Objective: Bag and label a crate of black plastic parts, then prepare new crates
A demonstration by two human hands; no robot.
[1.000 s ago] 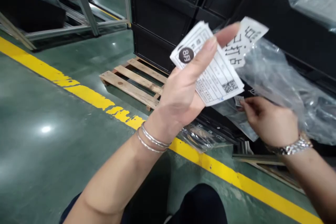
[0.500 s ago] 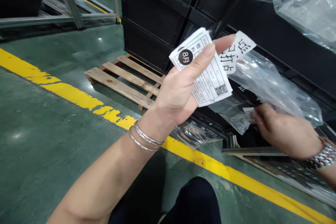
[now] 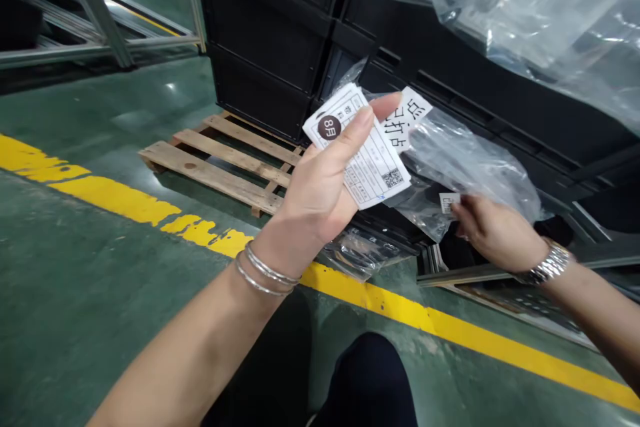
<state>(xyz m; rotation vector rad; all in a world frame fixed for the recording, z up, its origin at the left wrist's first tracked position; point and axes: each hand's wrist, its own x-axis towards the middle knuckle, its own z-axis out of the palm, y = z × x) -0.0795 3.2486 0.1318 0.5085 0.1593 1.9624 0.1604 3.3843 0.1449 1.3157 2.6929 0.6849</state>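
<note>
My left hand [image 3: 325,180] is closed on a stack of white paper labels [image 3: 375,163], the thumb pressed on top. The top label bears a dark round mark, printed lines and a QR code. A white slip with large black characters [image 3: 407,117] sticks out behind my left fingers. Lower right, my right hand [image 3: 493,227] pinches a small white label [image 3: 449,202] with dark print. Clear plastic wrap [image 3: 465,153] lies right behind that hand; whether the fingers also grip the plastic is hidden.
Black crates [image 3: 270,27] are stacked ahead, a wooden pallet [image 3: 225,163] at their foot. More clear plastic [image 3: 540,7] hangs top right. A metal rail [image 3: 465,273] runs below my right hand. A metal frame [image 3: 95,7] stands far left. A yellow line [image 3: 120,200] crosses the green floor.
The view has shifted, and both hands appear further left in the picture. My right hand and forearm show more fully. Both hands keep hold of their labels.
</note>
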